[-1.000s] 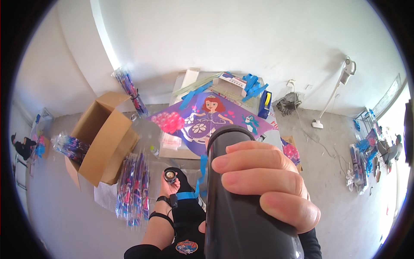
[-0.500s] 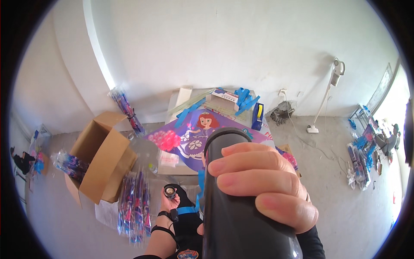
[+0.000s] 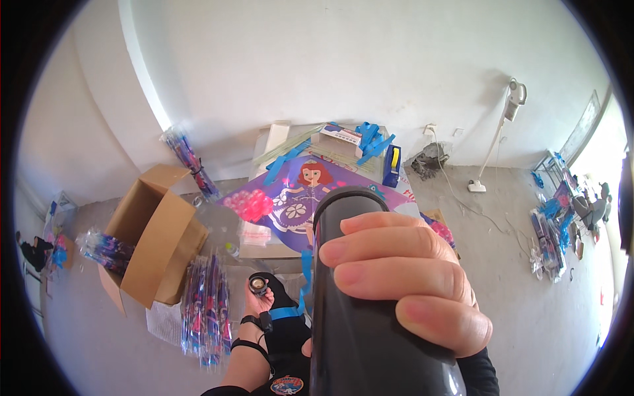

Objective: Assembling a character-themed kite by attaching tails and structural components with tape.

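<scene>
Close in front of me, a tall black drinking bottle (image 3: pixel 376 343) fills the lower middle of the view, its rimmed end pointing away. My right hand (image 3: pixel 413 280) is closed around its right side, four fingers laid across it. The bottle hides the near part of the table. Lower and to the left, my left hand (image 3: pixel 259 302) rests by my black-clad leg, closed on a small round black lid (image 3: pixel 257 284) with a pale centre. Beyond the bottle, a purple kite (image 3: pixel 274 228) printed with a red-haired princess lies spread on the table (image 3: pixel 264 251), touched by neither hand.
Blue ribbon (image 3: pixel 376 146), a small box (image 3: pixel 340 135) and a tape dispenser (image 3: pixel 392 166) sit at the table's back. An open carton (image 3: pixel 158 247) and wrapped kite bundles (image 3: pixel 206 310) are left. A stick vacuum (image 3: pixel 505 125) leans on the wall; its cord crosses the floor.
The scene has shifted slightly upward and left in the view. Both hands keep their hold on the bottle and the lid.
</scene>
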Action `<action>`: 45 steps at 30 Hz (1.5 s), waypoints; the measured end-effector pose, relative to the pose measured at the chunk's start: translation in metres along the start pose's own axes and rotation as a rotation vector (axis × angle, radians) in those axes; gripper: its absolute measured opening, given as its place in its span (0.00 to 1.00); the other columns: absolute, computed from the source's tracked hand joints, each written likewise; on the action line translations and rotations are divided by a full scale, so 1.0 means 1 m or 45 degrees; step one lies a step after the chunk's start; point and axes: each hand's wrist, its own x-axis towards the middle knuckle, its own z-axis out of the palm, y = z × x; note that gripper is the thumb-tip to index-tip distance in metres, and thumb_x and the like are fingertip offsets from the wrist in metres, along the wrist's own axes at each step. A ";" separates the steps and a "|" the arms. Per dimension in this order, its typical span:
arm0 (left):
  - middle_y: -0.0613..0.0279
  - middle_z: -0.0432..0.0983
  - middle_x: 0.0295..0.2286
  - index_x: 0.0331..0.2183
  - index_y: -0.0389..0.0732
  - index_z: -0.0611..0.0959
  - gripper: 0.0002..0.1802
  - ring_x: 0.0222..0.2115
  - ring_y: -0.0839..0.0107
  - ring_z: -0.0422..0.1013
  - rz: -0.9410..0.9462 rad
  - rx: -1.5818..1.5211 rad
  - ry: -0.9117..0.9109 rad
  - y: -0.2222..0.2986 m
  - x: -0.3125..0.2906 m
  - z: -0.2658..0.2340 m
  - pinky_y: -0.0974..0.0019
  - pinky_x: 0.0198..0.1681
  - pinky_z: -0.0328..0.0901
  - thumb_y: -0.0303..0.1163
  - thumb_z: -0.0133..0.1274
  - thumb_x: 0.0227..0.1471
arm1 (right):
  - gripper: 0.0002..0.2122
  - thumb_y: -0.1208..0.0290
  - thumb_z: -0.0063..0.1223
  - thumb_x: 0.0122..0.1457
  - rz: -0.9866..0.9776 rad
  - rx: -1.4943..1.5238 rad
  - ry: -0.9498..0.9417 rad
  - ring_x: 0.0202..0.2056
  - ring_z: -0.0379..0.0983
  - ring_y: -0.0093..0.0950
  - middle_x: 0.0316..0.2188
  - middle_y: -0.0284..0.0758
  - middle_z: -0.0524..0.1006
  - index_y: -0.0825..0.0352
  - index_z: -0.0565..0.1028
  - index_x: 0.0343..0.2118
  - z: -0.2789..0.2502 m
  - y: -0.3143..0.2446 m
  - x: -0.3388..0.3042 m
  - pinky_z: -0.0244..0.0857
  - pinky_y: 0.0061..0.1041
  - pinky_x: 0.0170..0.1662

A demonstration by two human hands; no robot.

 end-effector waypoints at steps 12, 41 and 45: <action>0.57 0.72 0.17 0.36 0.39 0.79 0.38 0.17 0.68 0.65 0.028 0.001 0.030 -0.003 -0.007 0.007 0.69 0.22 0.63 0.68 0.40 0.49 | 0.18 0.70 0.53 0.54 -0.119 -0.099 0.133 0.35 0.75 0.42 0.37 0.42 0.74 0.61 0.60 0.45 0.001 0.005 0.007 0.69 0.45 0.42; 0.57 0.70 0.18 0.39 0.41 0.79 0.38 0.17 0.67 0.65 0.047 0.015 -0.023 -0.005 -0.003 0.001 0.68 0.21 0.64 0.68 0.39 0.50 | 0.13 0.82 0.56 0.41 -0.106 0.123 0.309 0.32 0.75 0.44 0.33 0.52 0.75 0.78 0.69 0.32 0.028 0.018 -0.017 0.73 0.38 0.35; 0.57 0.70 0.18 0.41 0.40 0.77 0.39 0.17 0.67 0.65 0.071 0.000 0.033 -0.007 -0.008 0.015 0.69 0.21 0.64 0.68 0.39 0.51 | 0.17 0.80 0.58 0.41 0.001 0.189 0.214 0.34 0.75 0.45 0.34 0.52 0.75 0.78 0.68 0.36 0.035 0.023 -0.041 0.73 0.40 0.37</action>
